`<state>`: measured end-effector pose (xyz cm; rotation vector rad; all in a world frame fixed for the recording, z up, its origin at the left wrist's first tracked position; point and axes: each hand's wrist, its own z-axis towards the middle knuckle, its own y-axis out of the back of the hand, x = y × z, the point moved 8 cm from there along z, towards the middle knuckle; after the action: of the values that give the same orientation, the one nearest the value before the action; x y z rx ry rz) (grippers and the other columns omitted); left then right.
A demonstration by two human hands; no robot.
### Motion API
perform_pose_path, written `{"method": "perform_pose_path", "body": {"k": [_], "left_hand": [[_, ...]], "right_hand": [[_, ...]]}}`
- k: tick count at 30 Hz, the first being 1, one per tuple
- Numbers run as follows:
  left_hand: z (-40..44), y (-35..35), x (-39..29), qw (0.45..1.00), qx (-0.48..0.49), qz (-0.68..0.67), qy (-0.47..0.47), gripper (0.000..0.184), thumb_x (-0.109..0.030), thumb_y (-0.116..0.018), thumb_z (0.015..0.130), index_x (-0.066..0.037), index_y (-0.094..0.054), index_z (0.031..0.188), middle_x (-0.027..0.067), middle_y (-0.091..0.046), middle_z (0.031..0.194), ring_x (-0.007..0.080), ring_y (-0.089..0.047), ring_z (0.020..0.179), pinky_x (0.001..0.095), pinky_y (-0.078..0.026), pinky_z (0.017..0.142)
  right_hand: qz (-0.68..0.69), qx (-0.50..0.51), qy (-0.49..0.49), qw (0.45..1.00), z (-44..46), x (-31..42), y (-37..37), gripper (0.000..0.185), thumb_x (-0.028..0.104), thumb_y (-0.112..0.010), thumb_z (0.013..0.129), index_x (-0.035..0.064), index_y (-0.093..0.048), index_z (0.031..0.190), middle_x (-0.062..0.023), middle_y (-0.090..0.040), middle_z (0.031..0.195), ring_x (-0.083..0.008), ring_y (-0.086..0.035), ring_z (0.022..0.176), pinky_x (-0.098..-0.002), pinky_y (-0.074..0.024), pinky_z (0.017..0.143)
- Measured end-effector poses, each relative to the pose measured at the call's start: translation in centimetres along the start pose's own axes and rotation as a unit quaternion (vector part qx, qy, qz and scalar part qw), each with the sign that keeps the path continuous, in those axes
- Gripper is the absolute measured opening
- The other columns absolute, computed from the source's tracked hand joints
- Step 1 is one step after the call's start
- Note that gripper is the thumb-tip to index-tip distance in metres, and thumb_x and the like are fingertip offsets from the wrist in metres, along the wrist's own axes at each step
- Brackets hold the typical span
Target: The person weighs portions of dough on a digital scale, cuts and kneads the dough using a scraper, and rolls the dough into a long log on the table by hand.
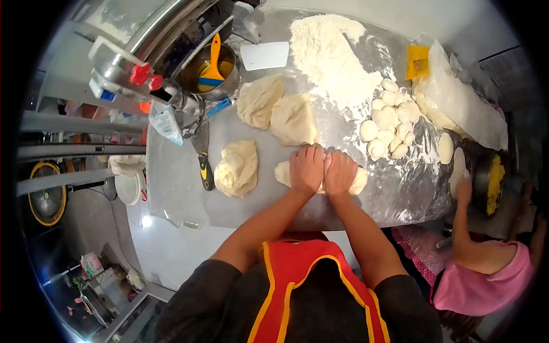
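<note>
Side by side, my left hand [307, 168] and my right hand [341, 172] press on a long piece of dough [358, 180] near the front edge of the grey table [177, 188]. The fingers of both hands are curled onto the dough, which sticks out at either side. Left of my hands lies a separate dough lump [236, 168]. Beyond them, two more lumps touch, one [293, 119] nearer and one [260, 101] farther left. Loose flour [326, 57] is heaped at the back, with small dough pieces [387, 118] to the right.
A pot [227, 60] with an orange-handled brush [215, 57], a white scraper [264, 55] and a yellow-black handled tool [206, 171] lie left. At right are a plastic bag [457, 97] and a person in pink [480, 274], whose hand [464, 188] touches flat dough [458, 171].
</note>
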<state>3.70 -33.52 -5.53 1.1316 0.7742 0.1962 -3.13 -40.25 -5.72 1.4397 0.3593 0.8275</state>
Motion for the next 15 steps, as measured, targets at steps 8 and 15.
{"method": "perform_pose_path", "body": {"k": [8,15], "left_hand": [[-0.5,2.0,1.2,0.979,0.137,-0.126,0.082,0.021,-0.027,-0.048,0.091,-0.009,-0.059,0.092,0.0094,-0.063,0.092,0.0284,-0.056,0.094,0.0439,-0.040,0.080],[-10.5,2.7,-2.0,0.990,-0.032,-0.073,-0.120,0.019,-0.021,-0.054,0.080,-0.008,-0.057,0.093,0.0087,-0.058,0.102,0.0279,-0.052,0.098,0.0443,-0.039,0.086]], "right_hand": [[0.060,0.082,0.065,0.993,-1.1,-0.9,1.3,0.021,0.022,-0.047,0.090,0.0064,-0.061,0.087,-0.0176,-0.064,0.083,-0.0386,-0.059,0.086,-0.0491,-0.0423,0.076],[0.106,-0.155,0.201,0.962,-10.6,2.3,4.7,0.016,0.017,-0.054,0.084,0.0035,-0.056,0.091,-0.0159,-0.056,0.088,-0.0338,-0.052,0.083,-0.0463,-0.0378,0.078]]}}
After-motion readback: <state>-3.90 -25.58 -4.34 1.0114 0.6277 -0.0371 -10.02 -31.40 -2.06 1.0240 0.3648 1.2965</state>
